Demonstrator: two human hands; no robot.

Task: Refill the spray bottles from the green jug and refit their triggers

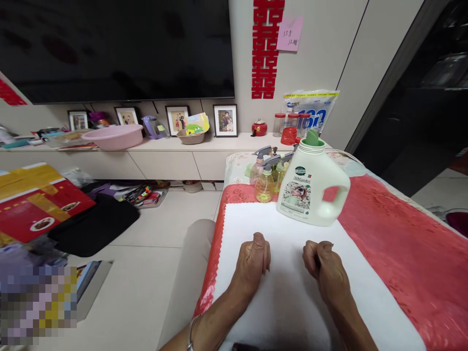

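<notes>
My left hand [252,261] is closed in a loose fist over the white sheet [285,302], thumb on top, with nothing showing in it. Level with it to the right, my right hand [327,268] is also curled into a fist, and I see nothing in its fingers. A gap of white sheet separates the two. Beyond them stands a large pale green detergent jug [310,185], upright, with its handle to the right and a green piece in its open neck. Several trigger spray bottles cluster left of the jug; an amber spray bottle [264,187] is nearest.
A red plastic cover [398,248] lies under the sheet. Behind the table, a long cabinet [161,161] carries a pink basin [113,138], framed photos, red-lidded jars and a white bag [310,105]. A red and yellow box [40,204] is at far left.
</notes>
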